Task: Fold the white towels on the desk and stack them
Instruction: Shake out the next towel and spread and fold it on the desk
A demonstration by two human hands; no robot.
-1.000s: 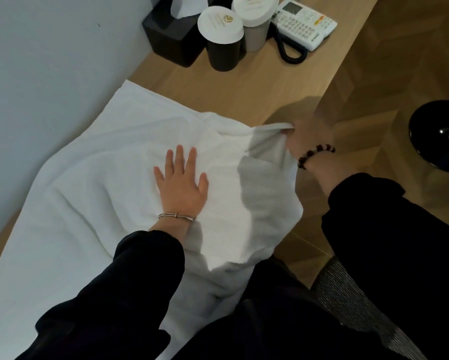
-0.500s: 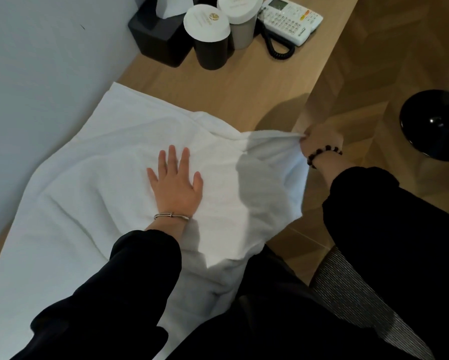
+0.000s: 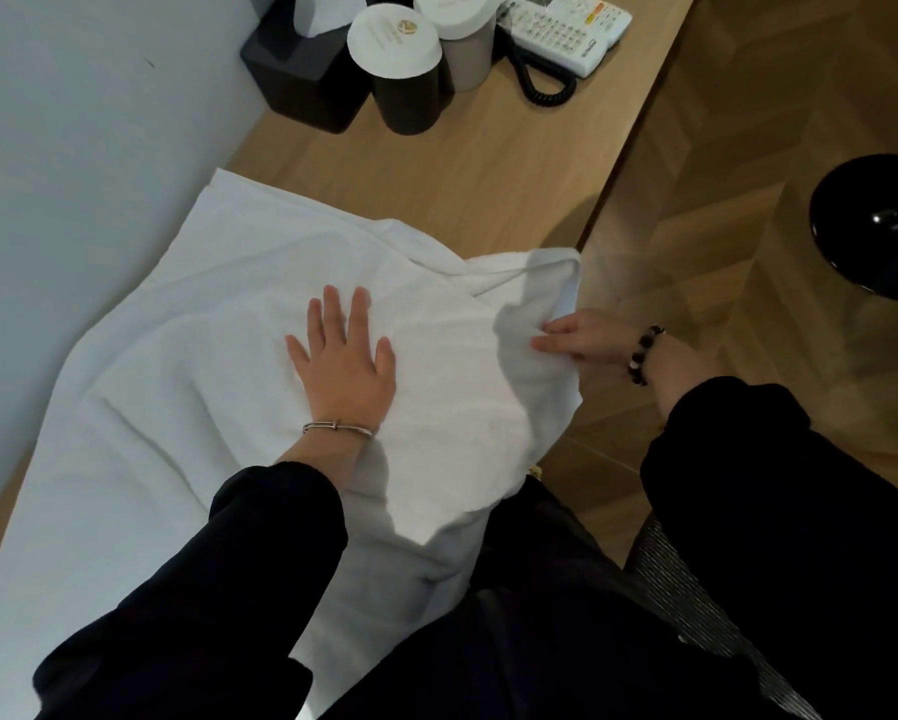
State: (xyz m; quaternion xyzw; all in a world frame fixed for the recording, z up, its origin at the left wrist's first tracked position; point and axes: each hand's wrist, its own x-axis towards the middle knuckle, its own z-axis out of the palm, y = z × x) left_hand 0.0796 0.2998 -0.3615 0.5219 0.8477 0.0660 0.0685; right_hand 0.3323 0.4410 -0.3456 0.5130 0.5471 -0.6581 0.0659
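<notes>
Towel (image 3: 187, 387), white and rumpled, covers the near part of the wooden bench (image 3: 488, 168) along the wall, and its near right corner hangs off the bench edge. Left grip (image 3: 345, 366) lies flat on the middle of the towel, palm down, fingers straight and spread, with a silver bangle (image 3: 337, 427) at the wrist. Right grip (image 3: 582, 343) sits at the towel's right edge, thumb and fingertips closed on a raised fold of the cloth; a bead bracelet (image 3: 644, 356) circles that wrist. Beyond the towel's far edge stands 1 dark tissue box (image 3: 301, 80) with a white tissue (image 3: 327, 10) sticking up out of it. Beside the box are 2 cups, a dark cup (image 3: 410, 101) and a grey cup (image 3: 470, 57), each capped with a white lid, so their contents are hidden. Past them lies a white telephone (image 3: 566, 28) with a coiled black cord. Right of the towel, on the wood floor (image 3: 748, 148), sits a round black object (image 3: 873, 226).
</notes>
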